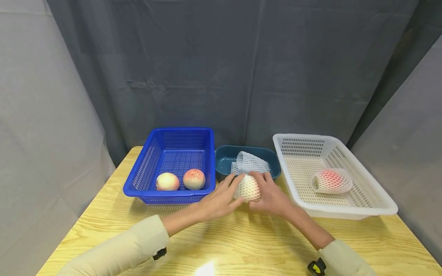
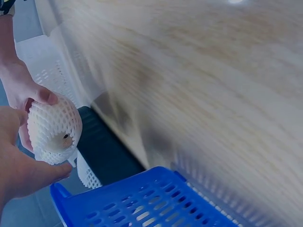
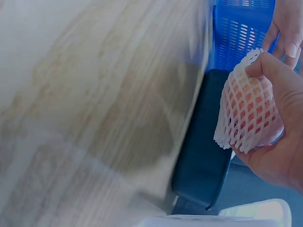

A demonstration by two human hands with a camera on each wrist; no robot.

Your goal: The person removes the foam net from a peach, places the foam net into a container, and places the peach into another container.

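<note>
Netted peach [image 1: 249, 188] is held at the middle of the work area, by the near edge of a teal tub [image 1: 226, 155]. At the far left, a pale grey drape [image 1: 41, 126] is seen beside the wooden table [image 1: 221, 245]. Next along, a blue basket [image 1: 169, 199] is set on the table, with two bare peaches in its near part: a mostly pale one [image 1: 167, 181] on the left and a redder one [image 1: 194, 179] on the right, set slightly apart.

The left hand [image 1: 220, 199] is extended past the basket's near right corner to the left side of the netted peach; its fingers are loosely straight and its thumb is spread away from them. Whether the fruit is touched by it cannot be told for certain. White foam net [image 3: 251, 104] is stretched around the fruit, and an uncovered patch with a small dark spot is shown at the end facing the left wrist. Behind, spare foam nets [image 1: 251, 163] are piled in the tub. From the right, the fruit is gripped by the right hand [image 1: 272, 195], thumb and fingers wrapped on opposite sides. At the far right, another netted peach, red-tinted [image 1: 332, 181], is laid inside a white basket [image 1: 345, 211].
</note>
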